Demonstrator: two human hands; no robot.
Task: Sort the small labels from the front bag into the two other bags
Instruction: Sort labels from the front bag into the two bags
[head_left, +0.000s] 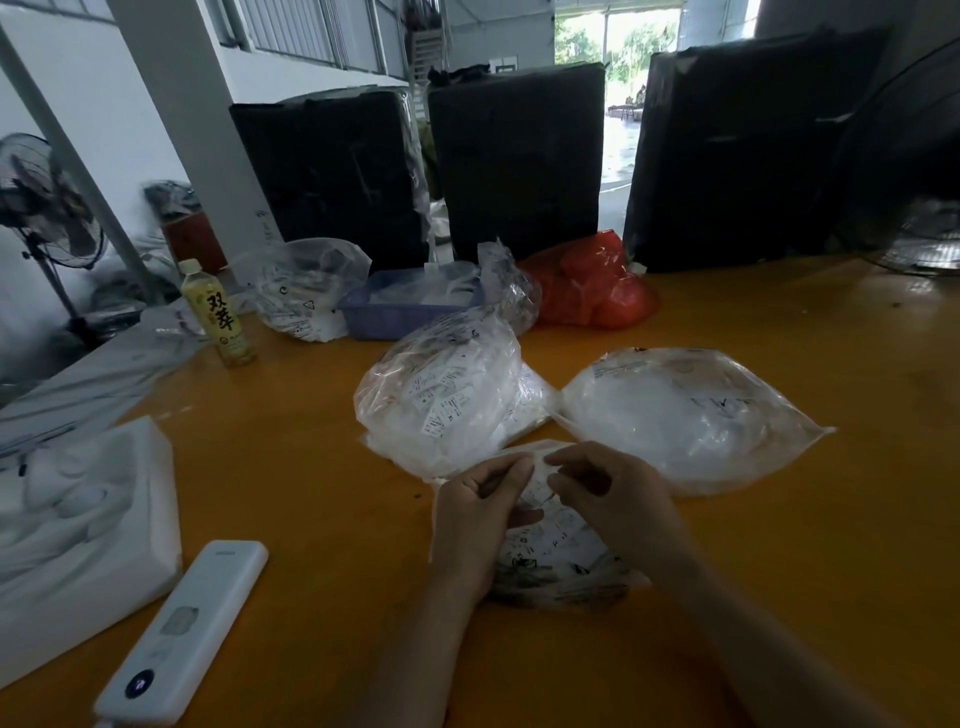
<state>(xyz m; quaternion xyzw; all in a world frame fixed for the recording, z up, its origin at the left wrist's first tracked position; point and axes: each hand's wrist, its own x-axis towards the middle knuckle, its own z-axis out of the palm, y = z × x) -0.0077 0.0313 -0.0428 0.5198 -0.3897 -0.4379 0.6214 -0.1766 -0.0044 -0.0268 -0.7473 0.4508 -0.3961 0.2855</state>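
The front bag (558, 564), clear plastic full of small white printed labels, lies on the orange table (311, 467) right under my hands. My left hand (478, 514) pinches its top edge on the left side. My right hand (608, 493) pinches the same edge on the right, fingers curled. Behind them sit two more clear bags: a rounded one (447, 400) showing many labels on the left, and a flatter, wider one (691, 415) on the right. The front bag's mouth is partly hidden by my fingers.
A white power bank (182, 634) lies at front left beside a white foam tray (78, 530). A yellow drink bottle (215, 312), another clear bag (306, 286), a blue basket (405, 306) and a red bag (592, 286) stand farther back, before three black-wrapped boxes (519, 156).
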